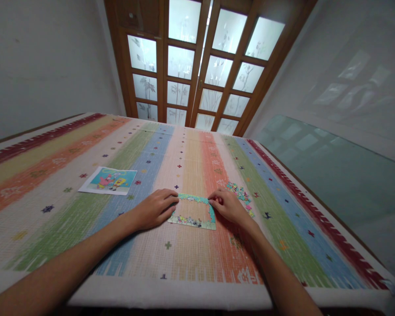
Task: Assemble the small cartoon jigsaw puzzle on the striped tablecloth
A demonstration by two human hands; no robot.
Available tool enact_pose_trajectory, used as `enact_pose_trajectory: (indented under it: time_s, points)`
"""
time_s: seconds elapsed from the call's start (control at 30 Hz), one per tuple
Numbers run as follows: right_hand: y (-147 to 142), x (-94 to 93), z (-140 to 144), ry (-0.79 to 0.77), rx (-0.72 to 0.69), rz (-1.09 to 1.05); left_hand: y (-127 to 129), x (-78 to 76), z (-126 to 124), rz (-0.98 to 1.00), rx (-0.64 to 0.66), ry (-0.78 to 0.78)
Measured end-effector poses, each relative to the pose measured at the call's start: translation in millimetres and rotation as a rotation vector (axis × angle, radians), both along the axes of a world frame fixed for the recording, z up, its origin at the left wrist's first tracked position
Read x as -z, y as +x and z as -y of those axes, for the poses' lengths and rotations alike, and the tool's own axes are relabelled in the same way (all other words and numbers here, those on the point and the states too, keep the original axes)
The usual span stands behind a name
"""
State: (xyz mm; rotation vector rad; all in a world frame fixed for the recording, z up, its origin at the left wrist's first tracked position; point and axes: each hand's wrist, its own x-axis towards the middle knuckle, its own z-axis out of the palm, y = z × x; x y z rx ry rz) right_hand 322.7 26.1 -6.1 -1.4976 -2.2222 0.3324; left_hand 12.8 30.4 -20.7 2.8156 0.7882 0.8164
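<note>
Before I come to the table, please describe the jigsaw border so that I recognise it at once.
On the striped tablecloth, look between the left hand and the right hand. The jigsaw border lies flat there. Unlike the heap of loose jigsaw pieces and the cartoon picture sheet, it is a hollow outline, with tablecloth showing through its middle.

Wooden glass-paned doors (pixel 196 70) stand between pale walls (pixel 52 57).

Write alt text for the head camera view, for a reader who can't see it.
A person's left hand and right hand are at opposite sides of a jigsaw border, its middle unfilled, on a striped tablecloth. Loose pieces lie beside the right hand, and a cartoon picture sheet lies farther left. Wooden doors with glass panes stand beyond.
</note>
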Motion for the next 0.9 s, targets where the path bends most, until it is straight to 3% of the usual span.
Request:
enact_pose_trajectory:
  time_s: [0.57,0.9]
  points:
    - [-6,7.4,-3,0.044,0.091,0.019,0,-0.5,0,-0.001,0.003,0.017]
    - [-1,8.5,-4,0.032,0.036,-0.07,0,4.4,-2,-0.001,0.0,0.027]
